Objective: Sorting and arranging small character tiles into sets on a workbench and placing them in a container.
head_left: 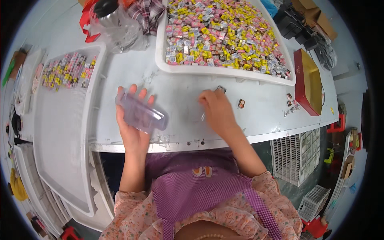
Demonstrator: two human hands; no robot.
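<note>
My left hand is turned palm up and holds a clear plastic box with rounded ends; its fingertips show past the far side. I see no contents in the box. Over the table, to the right of it, my right hand has its fingers curled together, and what they hold, if anything, is hidden. A small dark wrapped piece shows at its fingertips. Just right of that hand lies another small wrapped piece. A thin shiny strip shows beside the hand, too faint to name.
A large white tray full of small pink, yellow, silver and brown wrapped pieces stands beyond my hands. Left is a long white tray with rows of such pieces at its far end. Right are a red-and-gold box and loose pieces.
</note>
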